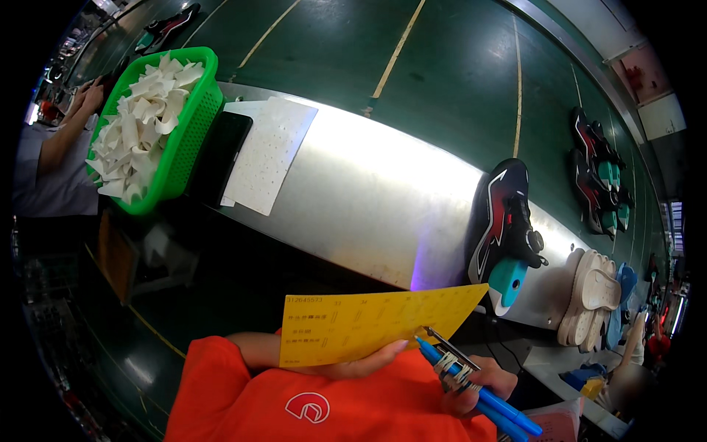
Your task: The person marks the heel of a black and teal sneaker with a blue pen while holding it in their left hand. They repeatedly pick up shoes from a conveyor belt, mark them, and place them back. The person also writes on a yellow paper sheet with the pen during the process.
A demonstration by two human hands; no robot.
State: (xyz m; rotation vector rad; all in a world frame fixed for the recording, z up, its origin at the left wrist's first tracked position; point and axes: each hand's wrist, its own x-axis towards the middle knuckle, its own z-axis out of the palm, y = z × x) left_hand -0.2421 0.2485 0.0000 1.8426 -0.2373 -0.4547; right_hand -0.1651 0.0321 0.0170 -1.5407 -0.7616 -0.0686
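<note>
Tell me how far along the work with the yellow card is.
Done: nothing shows as finished; marks on the yellow card are too small to judge. In hand: the left hand holds the card, the right hand grips blue pens with tips at its edge. Left: a black and red shoe waits on the metal shelf.

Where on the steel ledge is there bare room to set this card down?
The steel ledge is bare between the perforated white sheet and the black-and-red shoe. The green basket end and the white soles end are crowded.
</note>
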